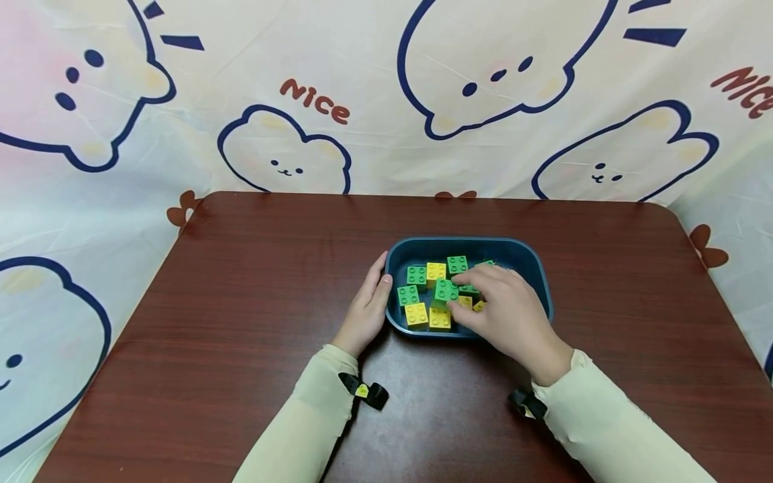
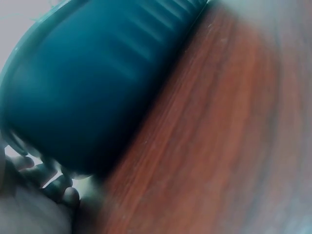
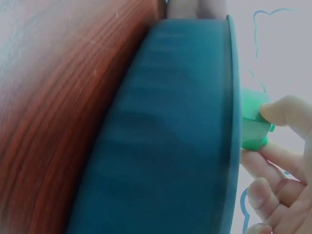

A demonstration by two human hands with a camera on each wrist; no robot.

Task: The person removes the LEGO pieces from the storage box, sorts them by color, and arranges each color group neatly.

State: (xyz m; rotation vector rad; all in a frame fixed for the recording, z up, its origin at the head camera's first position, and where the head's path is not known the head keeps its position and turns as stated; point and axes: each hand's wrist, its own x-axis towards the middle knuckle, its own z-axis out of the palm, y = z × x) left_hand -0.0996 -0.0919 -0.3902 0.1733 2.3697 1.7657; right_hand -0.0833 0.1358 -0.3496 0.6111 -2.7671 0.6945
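In the head view, a dark blue tray (image 1: pixel 471 243) holds several green and yellow toy building bricks, such as a yellow brick (image 1: pixel 415 314) near its left front corner. My right hand (image 1: pixel 513 312) reaches over the tray and pinches a green building brick (image 1: pixel 445 292) between thumb and fingers. In the right wrist view this green building brick (image 3: pixel 253 119) shows above the tray's rim. My left hand (image 1: pixel 367 305) rests against the tray's left end, thumb and fingers along the outside. The left wrist view has its fingertips (image 2: pixel 58 187) at the tray's end wall (image 2: pixel 87 87).
The tray stands on a brown wooden table (image 1: pixel 272 288), closer to the table's far edge than to me. Behind hangs a pale cloth (image 1: pixel 374 154) with cartoon prints. A dark strap device (image 1: pixel 365 391) is on the left wrist, another strap device (image 1: pixel 527 404) on the right.
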